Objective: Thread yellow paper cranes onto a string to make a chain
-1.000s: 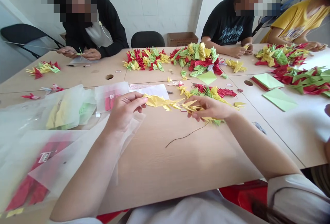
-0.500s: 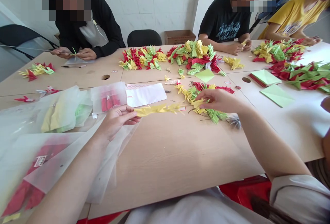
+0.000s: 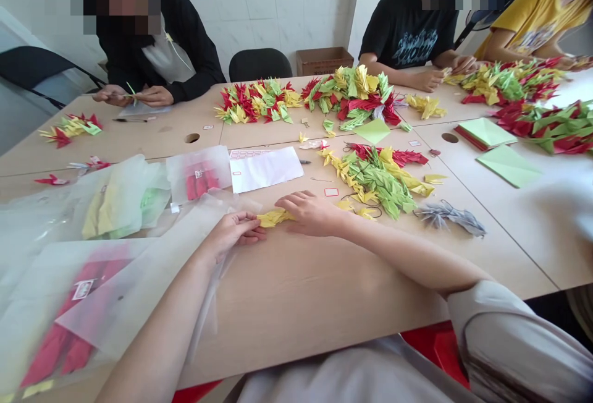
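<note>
A short string of yellow folded paper cranes (image 3: 274, 217) is stretched between my hands, low over the table. My left hand (image 3: 235, 230) pinches its left end between thumb and fingers. Over the right end bends my right hand (image 3: 311, 212), fingers closed round it; the strand under that palm is hidden. Just beyond lies a pile of strung paper cranes (image 3: 380, 180) in green, yellow and red. To the right of it rests a grey bundle of strung folded paper (image 3: 451, 216). A white sheet of paper (image 3: 266, 170) lies ahead of my left hand.
Clear plastic bags (image 3: 115, 196) with red, yellow and green folded paper cover the left side. Crane heaps (image 3: 257, 103) line the far side, where co-workers (image 3: 160, 38) sit handling small pieces. Green paper squares (image 3: 507, 165) lie at right. A cable hole (image 3: 192, 138) pierces the table.
My right hand has moved left and down from the pile onto the yellow string. The string now lies more bunched between my hands. The view has shifted slightly.
</note>
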{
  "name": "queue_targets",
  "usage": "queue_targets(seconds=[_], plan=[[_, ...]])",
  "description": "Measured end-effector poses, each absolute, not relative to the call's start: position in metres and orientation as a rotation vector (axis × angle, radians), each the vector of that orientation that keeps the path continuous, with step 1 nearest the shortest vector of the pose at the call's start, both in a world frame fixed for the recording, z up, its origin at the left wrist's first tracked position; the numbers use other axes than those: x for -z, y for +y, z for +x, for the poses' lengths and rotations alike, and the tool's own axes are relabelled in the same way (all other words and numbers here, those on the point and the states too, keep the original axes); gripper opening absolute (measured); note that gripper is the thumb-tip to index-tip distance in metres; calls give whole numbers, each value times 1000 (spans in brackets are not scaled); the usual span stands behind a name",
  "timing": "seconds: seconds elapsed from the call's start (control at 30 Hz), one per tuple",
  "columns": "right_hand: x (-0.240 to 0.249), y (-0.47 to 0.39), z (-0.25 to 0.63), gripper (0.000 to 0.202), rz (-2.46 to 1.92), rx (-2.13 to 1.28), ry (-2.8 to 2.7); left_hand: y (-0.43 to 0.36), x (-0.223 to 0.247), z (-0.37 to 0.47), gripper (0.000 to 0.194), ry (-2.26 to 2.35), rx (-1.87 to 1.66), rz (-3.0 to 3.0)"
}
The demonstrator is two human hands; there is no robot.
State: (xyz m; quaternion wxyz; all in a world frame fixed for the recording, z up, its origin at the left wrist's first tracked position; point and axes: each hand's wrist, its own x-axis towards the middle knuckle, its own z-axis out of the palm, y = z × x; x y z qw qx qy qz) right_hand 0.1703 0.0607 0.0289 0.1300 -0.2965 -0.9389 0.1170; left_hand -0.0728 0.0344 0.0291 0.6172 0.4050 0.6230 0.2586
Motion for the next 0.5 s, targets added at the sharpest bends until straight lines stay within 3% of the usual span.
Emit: queue_targets(seconds=[0.13, 0.33, 0.5], plan=[[-15, 68, 159, 37, -935, -412, -2717, 32, -25, -72, 27, 1414, -721, 927], [-36, 75, 187, 37, -969, -668, -2719, 33, -25, -72, 26, 1388, -756, 913], [-55, 74, 210, 24, -1237, -478, -2838, 33, -22, -75, 25, 1359, -751, 924]])
